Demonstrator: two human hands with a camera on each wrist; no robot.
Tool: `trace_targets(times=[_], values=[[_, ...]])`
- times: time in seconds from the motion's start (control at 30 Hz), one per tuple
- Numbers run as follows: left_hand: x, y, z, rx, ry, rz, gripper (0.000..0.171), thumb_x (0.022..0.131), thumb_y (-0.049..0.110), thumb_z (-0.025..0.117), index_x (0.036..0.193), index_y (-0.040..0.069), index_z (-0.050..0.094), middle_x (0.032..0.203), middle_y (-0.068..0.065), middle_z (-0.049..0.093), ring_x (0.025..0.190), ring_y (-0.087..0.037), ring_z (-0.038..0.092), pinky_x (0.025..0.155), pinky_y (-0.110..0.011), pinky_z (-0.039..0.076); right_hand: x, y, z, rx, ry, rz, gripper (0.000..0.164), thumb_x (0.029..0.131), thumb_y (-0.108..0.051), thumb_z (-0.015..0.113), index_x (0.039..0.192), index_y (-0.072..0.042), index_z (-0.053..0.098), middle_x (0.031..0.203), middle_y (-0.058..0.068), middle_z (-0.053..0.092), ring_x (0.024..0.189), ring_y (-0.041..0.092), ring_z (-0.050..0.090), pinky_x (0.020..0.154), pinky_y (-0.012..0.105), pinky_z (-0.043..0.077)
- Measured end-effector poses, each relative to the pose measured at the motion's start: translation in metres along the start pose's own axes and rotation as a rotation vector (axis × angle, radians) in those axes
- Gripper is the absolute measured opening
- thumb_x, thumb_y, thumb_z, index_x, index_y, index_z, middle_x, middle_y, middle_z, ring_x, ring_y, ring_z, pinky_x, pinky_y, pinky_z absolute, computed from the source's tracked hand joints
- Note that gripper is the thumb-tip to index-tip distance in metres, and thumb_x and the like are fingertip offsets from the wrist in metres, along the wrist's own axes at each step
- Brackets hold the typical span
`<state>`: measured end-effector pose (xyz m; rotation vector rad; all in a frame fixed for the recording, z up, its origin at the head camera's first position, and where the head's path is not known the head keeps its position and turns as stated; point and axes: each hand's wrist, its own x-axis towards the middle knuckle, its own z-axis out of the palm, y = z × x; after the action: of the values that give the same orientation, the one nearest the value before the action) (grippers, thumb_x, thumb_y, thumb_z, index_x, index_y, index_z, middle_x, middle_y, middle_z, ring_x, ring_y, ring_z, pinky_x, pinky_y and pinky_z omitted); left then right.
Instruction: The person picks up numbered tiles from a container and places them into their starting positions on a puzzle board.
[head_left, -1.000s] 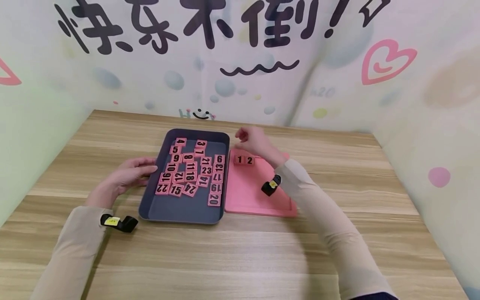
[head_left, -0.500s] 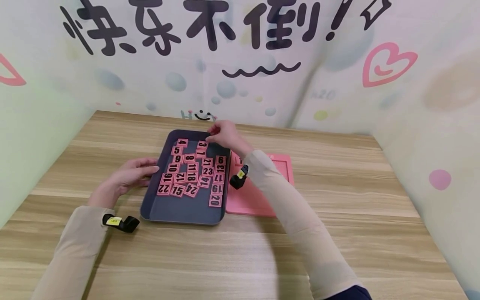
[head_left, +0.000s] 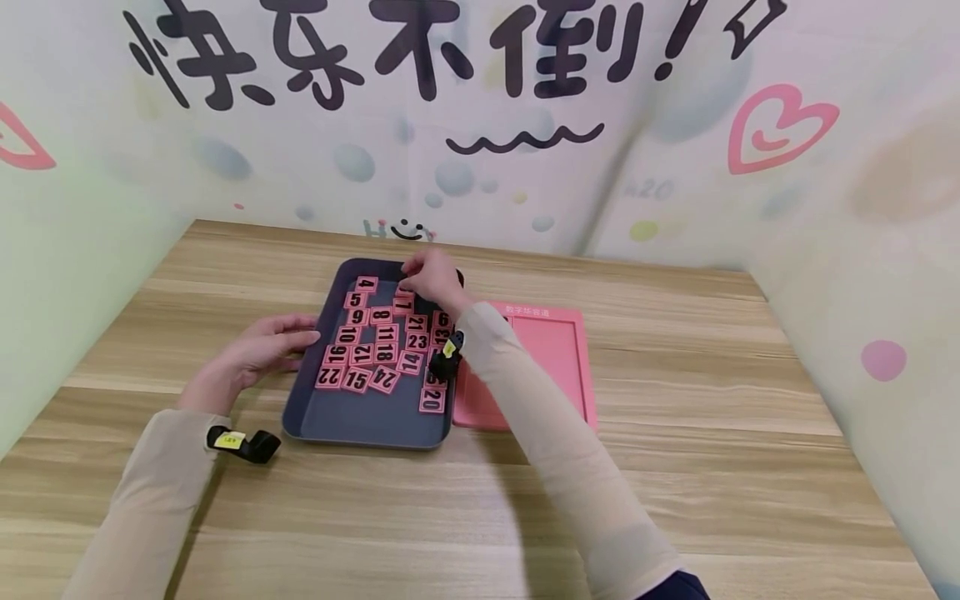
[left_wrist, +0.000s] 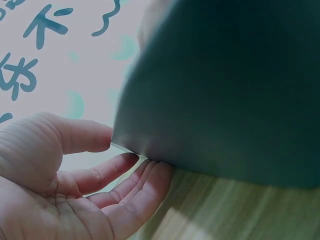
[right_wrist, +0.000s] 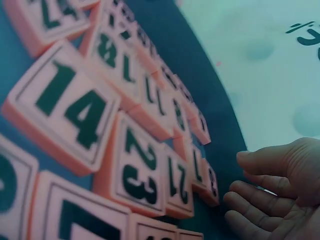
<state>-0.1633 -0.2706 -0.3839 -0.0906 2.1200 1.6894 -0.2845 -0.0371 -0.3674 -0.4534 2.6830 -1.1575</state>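
Note:
My left hand [head_left: 272, 346] holds the left side of a dark blue tray [head_left: 352, 427], its thumb at the rim. In the left wrist view, the fingertips [left_wrist: 159, 172] meet the tray's outer side. Inside the tray lie several pink number tiles, such as tile 14 [right_wrist: 65, 107] and tile 23 [right_wrist: 135, 167]. My right hand [head_left: 432, 277] is over the tray's far end, at tile 3 [head_left: 406, 292], which it partly covers in the head view. The right wrist view shows its thumb and loosely bent fingers beside tile 3 [right_wrist: 211, 182], with a gap to it.
A pink square frame [head_left: 588, 375] lies right of the tray, its left part hidden by the right forearm [head_left: 540, 433]. Both stand on a wooden table [head_left: 360, 525]. A printed white wall [head_left: 525, 187] rises behind the table, with side walls at left and right.
My right hand has moved left from above the pink frame to the tray's far end, then lowered to tile 3. The left hand has stayed at the tray's side.

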Motion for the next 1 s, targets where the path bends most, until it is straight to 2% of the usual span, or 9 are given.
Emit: trace_targets(times=[0.17,0.33,0.57,0.77,1.0], values=[[0.001,0.0,0.0,-0.001,0.002,0.004,0.058,0.098,0.018,0.049,0.141,-0.013,0.024,0.118,-0.014,0.05,0.087,-0.003,0.057,0.079,-0.025,0.051,0.0,0.0,0.005,-0.046,0.005,0.016,0.022,0.084,-0.005,0.069,0.106,-0.003,0.068,0.099,0.009,0.066,0.087,0.019,0.06,0.074,0.026,0.049],[0.001,-0.002,-0.001,-0.004,0.002,0.003,0.057,0.099,0.017,0.048,0.141,-0.013,0.024,0.116,-0.012,0.051,0.087,-0.004,0.058,0.079,-0.025,0.051,-0.002,0.001,0.009,-0.08,0.008,-0.003,0.02,0.084,0.0,0.066,0.103,-0.005,0.069,0.096,0.008,0.066,0.083,0.017,0.059,0.071,0.025,0.048],[0.001,-0.003,0.0,-0.011,-0.002,0.009,0.058,0.098,0.016,0.049,0.141,-0.013,0.023,0.114,-0.009,0.053,0.087,-0.004,0.058,0.078,-0.024,0.051,-0.007,0.001,0.013,-0.07,-0.028,-0.03,0.019,0.084,0.003,0.064,0.101,-0.004,0.069,0.096,0.008,0.065,0.083,0.017,0.058,0.07,0.026,0.047],[0.001,-0.002,0.0,-0.002,0.002,0.003,0.057,0.098,0.017,0.049,0.141,-0.013,0.024,0.116,-0.012,0.052,0.087,-0.003,0.058,0.078,-0.025,0.051,-0.007,0.001,0.012,-0.117,-0.037,-0.018,0.018,0.084,-0.004,0.068,0.102,-0.005,0.069,0.099,0.007,0.065,0.086,0.017,0.058,0.073,0.026,0.048],[0.001,-0.002,-0.001,-0.015,-0.001,0.008,0.057,0.098,0.017,0.049,0.14,-0.013,0.026,0.107,-0.003,0.055,0.086,-0.004,0.058,0.078,-0.025,0.051,-0.004,0.001,0.007,-0.089,-0.111,0.022,0.017,0.081,-0.006,0.073,0.098,-0.005,0.072,0.098,0.008,0.067,0.085,0.016,0.057,0.069,0.024,0.047]])
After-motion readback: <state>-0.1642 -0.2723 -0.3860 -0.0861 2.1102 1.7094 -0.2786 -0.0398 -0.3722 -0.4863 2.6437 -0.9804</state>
